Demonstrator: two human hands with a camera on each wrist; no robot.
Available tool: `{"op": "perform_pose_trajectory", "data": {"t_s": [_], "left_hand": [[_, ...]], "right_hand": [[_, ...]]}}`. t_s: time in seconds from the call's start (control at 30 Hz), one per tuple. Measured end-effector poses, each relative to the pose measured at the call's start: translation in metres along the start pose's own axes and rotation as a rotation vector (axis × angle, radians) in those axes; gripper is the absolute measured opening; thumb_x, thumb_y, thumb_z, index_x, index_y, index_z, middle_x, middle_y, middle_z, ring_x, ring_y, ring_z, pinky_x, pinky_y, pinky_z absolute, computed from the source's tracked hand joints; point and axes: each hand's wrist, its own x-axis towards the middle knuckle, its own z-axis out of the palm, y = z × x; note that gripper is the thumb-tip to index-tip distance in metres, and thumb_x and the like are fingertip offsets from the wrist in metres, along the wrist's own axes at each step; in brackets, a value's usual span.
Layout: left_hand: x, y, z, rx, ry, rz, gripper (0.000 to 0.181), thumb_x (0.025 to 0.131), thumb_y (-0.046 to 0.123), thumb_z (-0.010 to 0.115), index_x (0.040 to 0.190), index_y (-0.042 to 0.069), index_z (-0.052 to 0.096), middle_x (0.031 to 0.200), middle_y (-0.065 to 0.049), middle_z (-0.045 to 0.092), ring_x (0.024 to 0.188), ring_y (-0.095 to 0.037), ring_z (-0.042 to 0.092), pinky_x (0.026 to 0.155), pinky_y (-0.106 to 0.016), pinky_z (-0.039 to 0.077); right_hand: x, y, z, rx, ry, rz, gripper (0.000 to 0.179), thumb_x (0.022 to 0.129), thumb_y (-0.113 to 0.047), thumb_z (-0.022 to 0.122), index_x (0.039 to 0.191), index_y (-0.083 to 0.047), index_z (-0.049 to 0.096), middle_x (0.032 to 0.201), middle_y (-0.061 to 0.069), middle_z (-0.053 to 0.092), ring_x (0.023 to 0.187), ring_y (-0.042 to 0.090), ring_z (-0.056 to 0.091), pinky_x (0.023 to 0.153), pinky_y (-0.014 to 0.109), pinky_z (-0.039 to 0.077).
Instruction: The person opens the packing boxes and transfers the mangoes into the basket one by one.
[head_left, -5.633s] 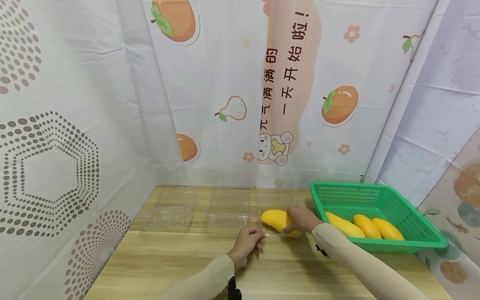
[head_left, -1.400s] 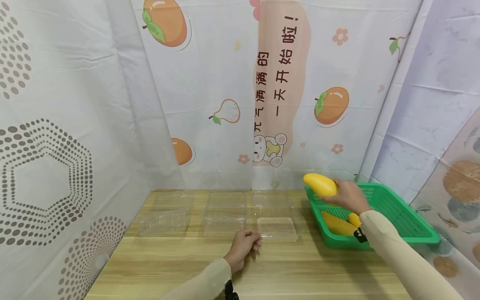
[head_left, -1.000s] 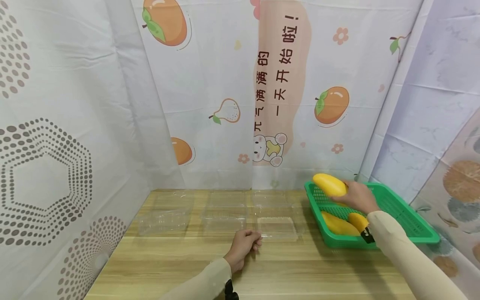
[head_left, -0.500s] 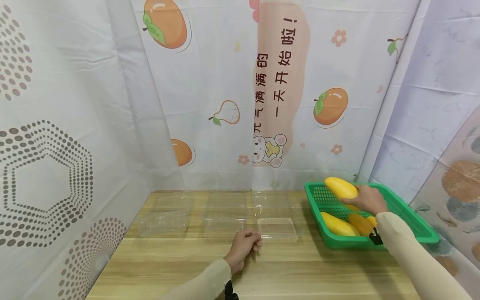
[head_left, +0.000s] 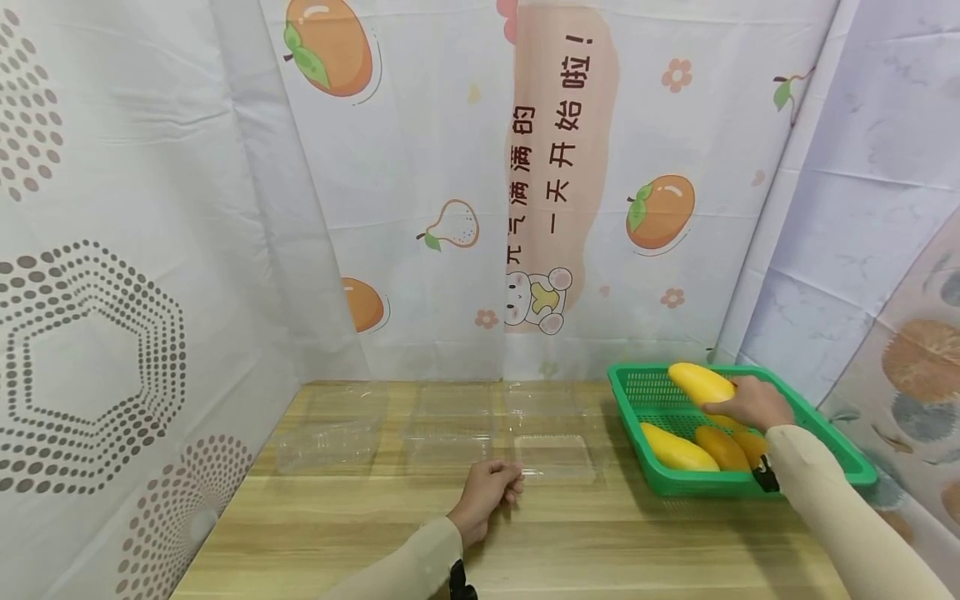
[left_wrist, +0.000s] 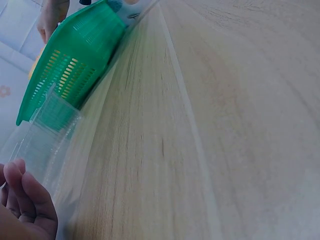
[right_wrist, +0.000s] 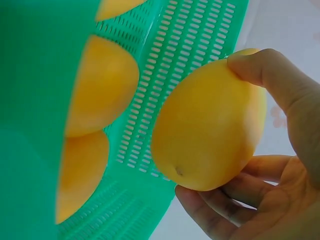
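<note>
My right hand (head_left: 757, 402) grips a yellow mango (head_left: 700, 384), thumb on one side and fingers on the other, above the green basket (head_left: 651, 482). Three more mangoes lie inside the basket: one mango (head_left: 677, 450) at the left, another mango (head_left: 722, 450) beside it, and a third partly covered by the right wrist. My left hand (head_left: 486, 500) stays low at the near left corner of a clear plastic container (head_left: 555, 477). Its curled fingers (left_wrist: 37, 195) appear to pinch the container's edge, though the contact is partly hidden in the left wrist view.
Two more clear plastic containers, a middle container (head_left: 450, 450) and a left container (head_left: 330, 446), stand in a row with lids raised behind. All rest on a wooden table (head_left: 360, 533). Printed curtains (head_left: 420, 167) enclose the back and sides.
Earlier my right hand held the mango at the right container. It has since carried it rightward over the basket, then farther right and lower. My left hand has barely moved.
</note>
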Motion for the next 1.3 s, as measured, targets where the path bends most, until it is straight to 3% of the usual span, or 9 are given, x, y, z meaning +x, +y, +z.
{"op": "perform_pose_trajectory", "data": {"t_s": [0.27,0.53,0.67,0.87,1.1,1.3], "left_hand": [[0.002,0.001,0.001,-0.005,-0.007,-0.003,0.021,0.101,0.016,0.065,0.096,-0.004,0.071,0.081,-0.007,0.069,0.064,-0.009,0.057,0.062,-0.021,0.05],[0.002,0.001,0.001,-0.01,-0.014,-0.005,0.021,0.101,0.016,0.066,0.095,-0.004,0.071,0.08,-0.005,0.069,0.064,-0.009,0.057,0.061,-0.021,0.05],[0.002,0.001,0.002,-0.014,-0.014,-0.008,0.02,0.101,0.015,0.065,0.095,-0.003,0.071,0.08,-0.005,0.069,0.064,-0.009,0.057,0.061,-0.021,0.05],[0.002,0.002,0.002,-0.011,-0.012,-0.011,0.021,0.101,0.015,0.065,0.097,-0.005,0.07,0.08,-0.006,0.069,0.063,-0.008,0.056,0.06,-0.02,0.049],[0.003,0.0,0.004,-0.01,0.002,0.001,0.022,0.1,0.013,0.065,0.101,-0.008,0.07,0.081,-0.007,0.069,0.062,-0.009,0.056,0.06,-0.021,0.049],[0.005,-0.001,0.004,-0.027,0.0,-0.004,0.023,0.101,0.014,0.065,0.101,-0.008,0.07,0.081,-0.007,0.069,0.062,-0.009,0.056,0.059,-0.021,0.048]], "right_hand": [[-0.001,0.009,-0.01,-0.024,-0.051,0.037,0.091,0.084,-0.048,0.08,0.129,0.026,0.049,0.093,0.024,0.065,0.073,0.028,0.055,0.06,0.04,0.048],[0.001,0.014,-0.01,-0.036,-0.102,0.058,0.094,0.082,-0.046,0.081,0.133,0.025,0.047,0.101,0.027,0.065,0.077,0.029,0.056,0.063,0.039,0.049],[0.003,0.013,-0.01,-0.043,-0.13,0.061,0.094,0.082,-0.046,0.081,0.133,0.025,0.047,0.117,0.039,0.06,0.09,0.043,0.062,0.073,0.051,0.054],[0.004,0.013,-0.01,-0.067,-0.171,0.054,0.086,0.084,-0.04,0.081,0.133,0.021,0.049,0.129,0.043,0.053,0.107,0.058,0.057,0.081,0.061,0.053],[0.003,0.009,-0.009,-0.083,-0.213,0.141,0.084,0.088,-0.042,0.075,0.14,0.015,0.043,0.136,0.045,0.043,0.116,0.072,0.036,0.086,0.078,0.038],[0.002,0.007,-0.009,-0.059,-0.235,0.151,0.074,0.093,-0.033,0.068,0.142,0.014,0.041,0.141,0.048,0.033,0.119,0.078,0.024,0.09,0.086,0.026]]}}
